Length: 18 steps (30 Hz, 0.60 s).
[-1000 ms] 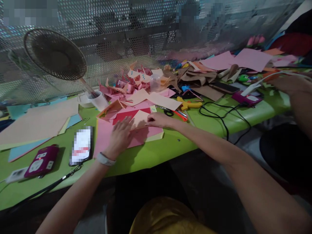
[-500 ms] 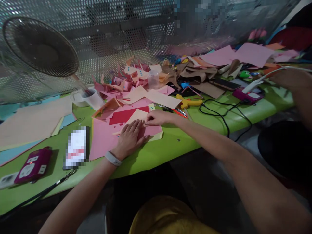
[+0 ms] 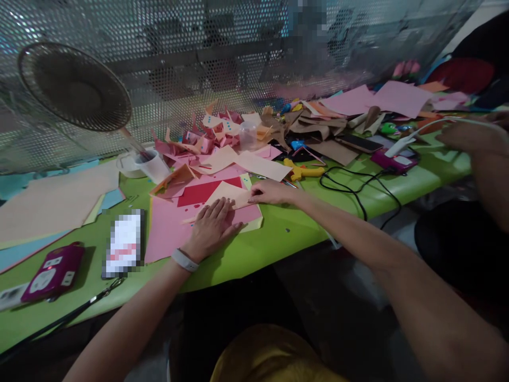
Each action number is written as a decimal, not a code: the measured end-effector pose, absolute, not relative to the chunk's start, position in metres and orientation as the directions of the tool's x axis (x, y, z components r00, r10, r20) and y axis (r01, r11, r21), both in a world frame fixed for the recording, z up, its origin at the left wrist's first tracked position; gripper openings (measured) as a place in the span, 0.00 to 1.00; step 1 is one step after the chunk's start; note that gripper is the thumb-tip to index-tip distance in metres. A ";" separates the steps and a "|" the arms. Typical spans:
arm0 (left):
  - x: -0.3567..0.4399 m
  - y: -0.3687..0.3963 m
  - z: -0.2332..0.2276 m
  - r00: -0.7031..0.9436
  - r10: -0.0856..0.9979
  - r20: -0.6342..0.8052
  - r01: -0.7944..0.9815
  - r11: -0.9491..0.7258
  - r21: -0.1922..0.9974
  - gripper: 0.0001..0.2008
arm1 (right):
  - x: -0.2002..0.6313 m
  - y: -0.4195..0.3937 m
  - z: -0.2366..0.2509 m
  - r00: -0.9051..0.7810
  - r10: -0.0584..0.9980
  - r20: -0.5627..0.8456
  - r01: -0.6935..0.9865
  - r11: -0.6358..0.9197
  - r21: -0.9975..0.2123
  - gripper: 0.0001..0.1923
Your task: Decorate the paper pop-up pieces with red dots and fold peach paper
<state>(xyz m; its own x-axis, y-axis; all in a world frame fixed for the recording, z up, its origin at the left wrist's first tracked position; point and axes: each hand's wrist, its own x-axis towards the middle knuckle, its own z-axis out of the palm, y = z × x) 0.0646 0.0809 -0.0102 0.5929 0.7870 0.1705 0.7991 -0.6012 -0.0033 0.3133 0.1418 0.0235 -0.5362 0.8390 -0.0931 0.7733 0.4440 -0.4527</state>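
**Hands flat and pinching on peach paper**

Pressed flat on the pink sheet, fingers spread wide, holding nothing: the left hand, a white wristband at its wrist. Fingertips just touching the lower edge of the folded peach paper. At 2 o'clock from that hand, the right hand, grip narrow, thumb and fingers closed on the peach paper's right corner. Peach paper itself lying on the pink sheet, near the counter front edge, partly over a red sheet at its 10 o'clock.

At 9 o'clock from the pink sheet, a phone lying flat, just beside it; farther out at 8 o'clock, a magenta power strip. At 11 o'clock, a white cup under the tilted fan. At 12 o'clock, a heap of pink and peach paper scraps against the perforated wall. At 2 o'clock from the right hand, a yellow tool, then a looped black cable. Far at 3 o'clock, another person's hand on a white cable, well apart.
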 end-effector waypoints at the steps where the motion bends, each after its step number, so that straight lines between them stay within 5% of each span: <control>1: 0.065 0.081 -0.010 0.593 0.788 0.168 0.800 -0.600 -0.005 0.38 | 0.312 0.143 0.022 -0.531 0.841 -0.104 0.781 0.438 -0.446 0.12; 6: 0.066 0.081 -0.010 0.594 0.786 0.170 0.799 -0.601 -0.009 0.36 | 0.313 0.145 0.025 -0.480 0.861 -0.167 0.832 0.387 -0.397 0.14; 10: 0.066 0.080 -0.011 0.594 0.784 0.179 0.797 -0.604 0.000 0.34 | 0.319 0.138 0.041 -0.371 0.905 -0.209 0.916 0.319 -0.245 0.14; 15: 0.064 0.080 -0.010 0.604 0.773 0.192 0.787 -0.617 0.004 0.33 | 0.302 0.105 0.044 -0.267 0.941 0.206 0.936 0.305 -0.178 0.18; 18: 0.063 0.082 -0.012 0.617 0.771 0.160 0.783 -0.622 -0.025 0.33 | 0.277 0.085 0.020 -0.538 0.820 0.197 0.794 0.571 -0.209 0.34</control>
